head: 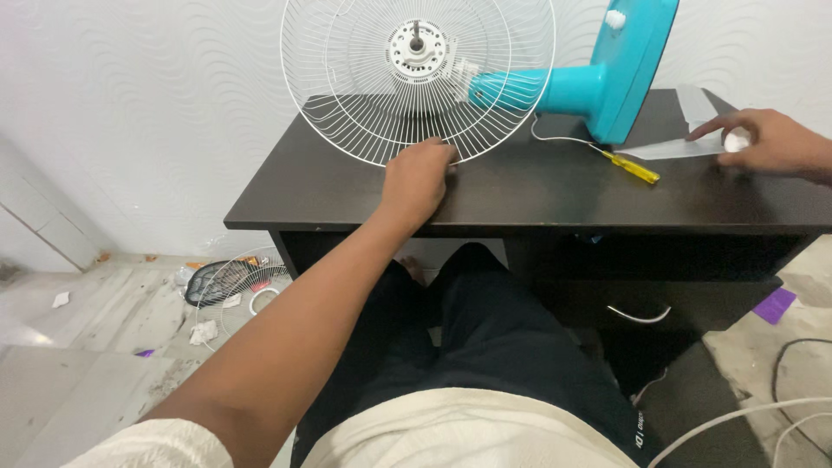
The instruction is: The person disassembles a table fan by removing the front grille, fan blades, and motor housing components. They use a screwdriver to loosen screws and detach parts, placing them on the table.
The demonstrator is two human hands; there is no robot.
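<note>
A turquoise table fan (607, 74) lies tipped on a dark desk (347, 186), its white wire rear guard (347, 87) facing me with the motor hub and shaft (417, 42) bare. My left hand (418, 180) grips the lower rim of the wire guard. Over at the desk's right end, my right hand (767, 141) rests on a small white round part (737, 139) lying on a clear plastic sheet (676, 147). A yellow-handled screwdriver (630, 165) lies between the fan base and my right hand.
On the floor to the left lie another wire guard (227, 290), a dark fan blade (208, 279), a white ring (261, 300) and paper scraps. A purple piece (774, 305) and cables (793, 368) lie on the floor at right. My legs sit under the desk's front edge.
</note>
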